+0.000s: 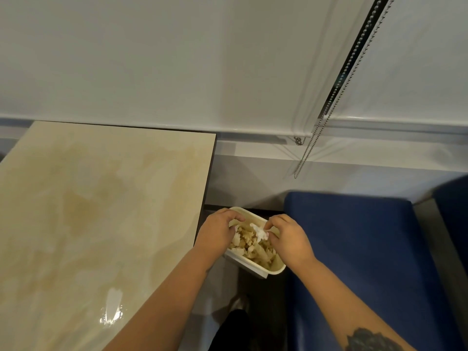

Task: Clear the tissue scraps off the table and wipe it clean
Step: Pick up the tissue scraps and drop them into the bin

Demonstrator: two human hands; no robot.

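Note:
A small cream waste bin (255, 268) stands on the floor between the table and a blue seat, filled with crumpled tissue scraps (249, 245). Both my hands are over its opening. My right hand (288, 238) pinches a bright white tissue wad (259, 233) at its fingertips, just above the scraps. My left hand (217, 233) hovers at the bin's left rim with fingers curled; whether it holds a scrap I cannot tell. The glossy beige table (101, 211) lies to the left, its visible top bare of scraps, with a bright glare spot near the front.
A blue padded seat (354, 249) fills the right side, close against the bin. White roller blinds cover the window behind, with a bead chain (307, 148) hanging beside the sill. A dark table edge (206, 188) borders the gap above the bin.

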